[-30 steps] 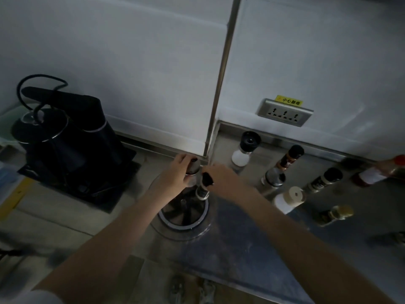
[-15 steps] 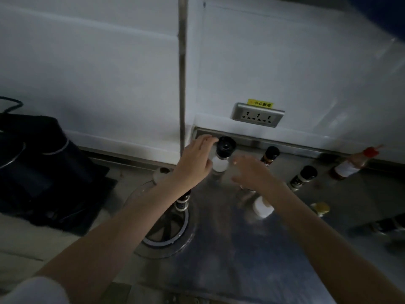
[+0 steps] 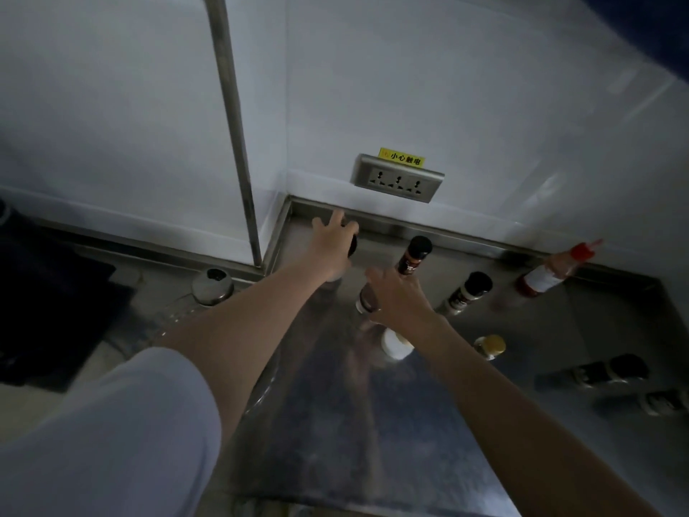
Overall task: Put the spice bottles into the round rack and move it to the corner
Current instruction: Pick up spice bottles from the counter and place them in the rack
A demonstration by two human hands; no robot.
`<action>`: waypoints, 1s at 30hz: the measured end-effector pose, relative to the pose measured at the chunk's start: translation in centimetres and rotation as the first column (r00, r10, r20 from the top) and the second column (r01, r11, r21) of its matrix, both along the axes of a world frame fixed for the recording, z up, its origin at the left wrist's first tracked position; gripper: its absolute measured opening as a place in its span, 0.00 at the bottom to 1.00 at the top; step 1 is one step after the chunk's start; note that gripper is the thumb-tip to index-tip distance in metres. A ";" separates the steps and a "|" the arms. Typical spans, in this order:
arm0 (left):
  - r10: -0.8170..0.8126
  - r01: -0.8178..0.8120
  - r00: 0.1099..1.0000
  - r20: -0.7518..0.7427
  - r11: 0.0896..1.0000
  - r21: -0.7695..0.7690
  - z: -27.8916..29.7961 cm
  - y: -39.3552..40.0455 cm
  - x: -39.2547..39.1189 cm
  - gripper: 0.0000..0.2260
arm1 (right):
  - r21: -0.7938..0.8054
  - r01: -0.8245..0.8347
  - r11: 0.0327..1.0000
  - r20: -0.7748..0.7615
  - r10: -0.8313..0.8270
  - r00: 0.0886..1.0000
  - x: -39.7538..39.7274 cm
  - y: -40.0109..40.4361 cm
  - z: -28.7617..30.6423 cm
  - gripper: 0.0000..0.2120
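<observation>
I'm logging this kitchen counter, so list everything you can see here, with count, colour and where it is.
counter: one, shiny steel, across the bottom and right
wall socket: one, grey, yellow sticker above it, back wall
dark-capped bottles: five or so; one under the left hand, one tall by the right hand, one right of it, two at the right edge
sauce bottle: one, red cap, white label, far right by the wall
white-capped bottle: one, below the right wrist
gold-capped jar: one, right of that
steel-capped jar: one, left of the corner post
black mat: one, far left
left hand: closing over a bottle top
right hand: reaching, grip unclear
</observation>
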State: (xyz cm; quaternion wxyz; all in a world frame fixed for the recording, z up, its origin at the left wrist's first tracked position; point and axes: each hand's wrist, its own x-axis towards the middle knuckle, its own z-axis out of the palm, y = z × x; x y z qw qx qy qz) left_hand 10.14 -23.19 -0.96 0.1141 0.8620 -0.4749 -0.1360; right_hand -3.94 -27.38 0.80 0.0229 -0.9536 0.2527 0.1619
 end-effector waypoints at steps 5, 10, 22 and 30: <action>-0.136 0.135 0.991 0.017 0.990 0.045 -0.3 2.0 -1.4 0.19 | 0.122 0.012 0.992 0.071 -0.021 0.997 0.2 1.3 -0.7 0.32; -0.170 0.170 0.985 -0.015 0.984 0.044 2.3 5.0 -3.0 0.25 | 0.255 0.042 0.966 0.128 -0.077 0.989 -0.8 2.5 0.1 0.31; -0.095 0.106 0.984 -0.152 0.992 0.064 11.2 21.5 -1.2 0.21 | 0.370 -0.137 0.919 0.149 0.087 0.985 1.3 10.0 6.1 0.27; 0.098 -0.077 0.982 -0.162 0.988 0.131 5.3 26.2 2.6 0.26 | 0.160 -0.202 0.966 0.063 0.194 0.979 3.9 16.7 2.4 0.27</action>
